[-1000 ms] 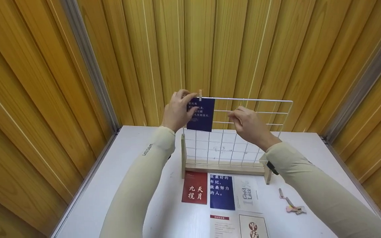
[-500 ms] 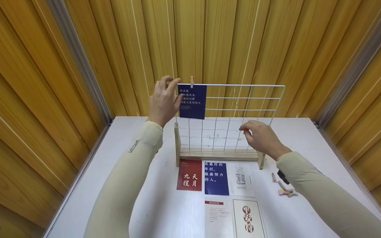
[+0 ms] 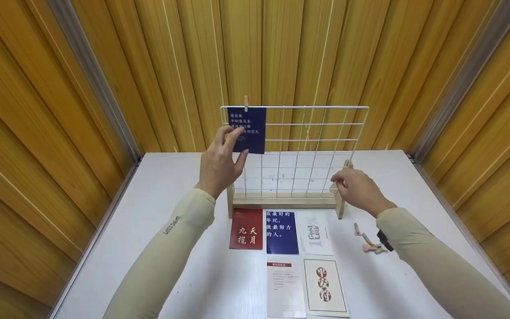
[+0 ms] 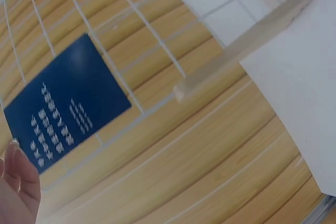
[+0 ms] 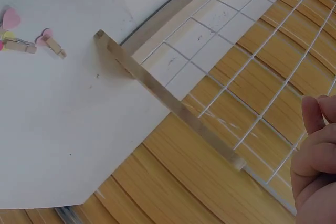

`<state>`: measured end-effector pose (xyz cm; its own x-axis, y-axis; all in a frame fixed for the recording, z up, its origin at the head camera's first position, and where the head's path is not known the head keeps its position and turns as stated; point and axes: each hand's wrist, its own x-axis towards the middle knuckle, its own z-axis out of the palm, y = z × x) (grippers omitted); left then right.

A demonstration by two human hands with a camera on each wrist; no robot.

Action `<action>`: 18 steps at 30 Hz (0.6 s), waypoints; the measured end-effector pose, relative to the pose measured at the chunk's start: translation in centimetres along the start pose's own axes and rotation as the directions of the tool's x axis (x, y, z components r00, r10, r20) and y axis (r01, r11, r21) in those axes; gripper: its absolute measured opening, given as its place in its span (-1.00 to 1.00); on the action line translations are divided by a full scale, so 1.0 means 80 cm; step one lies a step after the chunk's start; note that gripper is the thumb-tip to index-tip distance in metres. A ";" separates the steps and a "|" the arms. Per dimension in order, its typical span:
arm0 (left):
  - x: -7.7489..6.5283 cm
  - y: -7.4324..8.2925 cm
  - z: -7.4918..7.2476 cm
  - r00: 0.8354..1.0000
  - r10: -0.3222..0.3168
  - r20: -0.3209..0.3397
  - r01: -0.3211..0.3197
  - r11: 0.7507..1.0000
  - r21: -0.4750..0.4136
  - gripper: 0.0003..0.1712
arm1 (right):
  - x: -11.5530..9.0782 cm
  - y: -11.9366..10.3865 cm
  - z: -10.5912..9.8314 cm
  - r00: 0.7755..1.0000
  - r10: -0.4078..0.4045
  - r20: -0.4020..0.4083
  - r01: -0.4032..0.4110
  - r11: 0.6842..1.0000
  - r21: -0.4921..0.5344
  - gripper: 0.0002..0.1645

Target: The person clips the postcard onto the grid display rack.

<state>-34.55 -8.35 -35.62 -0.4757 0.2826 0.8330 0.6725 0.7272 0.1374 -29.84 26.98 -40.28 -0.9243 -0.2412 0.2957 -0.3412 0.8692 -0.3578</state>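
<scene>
A dark blue card [image 3: 255, 142] with white writing hangs at the top left of a white wire grid rack [image 3: 317, 106]. One small wooden clothespin [image 3: 246, 104] clips it to the top wire. My left hand [image 3: 219, 161] is in front of the card's lower left part, thumb and fingers spread apart and holding nothing. In the left wrist view, fingertips [image 4: 22, 169] show at the card's corner. By the rack's right post, my right hand [image 3: 361, 188] has loosely curled fingers, thumb near the forefinger, with nothing visible between them.
The rack stands on a wooden base [image 3: 283, 201]. In front lie a red card [image 3: 246, 221], a blue card [image 3: 282, 246], a white "Good Luck" card [image 3: 323, 243], a white text card [image 3: 286, 301] and a cream card [image 3: 339, 301]. Several heart-topped clothespins [image 3: 368, 245] lie at right.
My left hand has moved from the card's upper left corner down in front of its lower part. The right hand has moved right and down, away from the grid's middle toward the right post.
</scene>
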 end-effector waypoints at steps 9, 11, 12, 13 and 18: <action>-0.055 0.034 0.017 0.993 -0.004 0.121 0.013 0.997 -0.070 -0.31 | -0.016 0.031 0.010 0.994 0.089 0.069 -0.090 0.996 0.012 -0.81; -0.069 0.042 0.022 0.984 -0.003 0.178 0.017 0.997 -0.077 -0.31 | -0.019 0.038 0.011 0.986 0.127 0.108 -0.128 0.992 0.003 -0.81; -0.076 0.047 0.023 0.978 -0.006 0.210 0.023 0.996 -0.082 -0.31 | -0.020 0.042 0.011 0.981 0.143 0.128 -0.144 0.990 -0.002 -0.80; -0.083 0.051 0.025 0.970 -0.007 0.243 0.029 0.996 -0.085 -0.31 | -0.022 0.046 0.012 0.977 0.158 0.146 -0.158 0.987 -0.008 -0.80; -0.123 0.069 0.031 0.915 -0.023 0.403 0.067 0.993 -0.096 -0.29 | -0.033 0.065 0.019 0.954 0.202 0.222 -0.202 0.979 -0.024 -0.77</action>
<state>-27.58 -5.57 -44.39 -0.6792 0.4943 0.5426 0.6903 0.6813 0.2435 -29.45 31.49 -44.26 -0.9886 -0.1503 0.0131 -0.1435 0.9100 -0.3889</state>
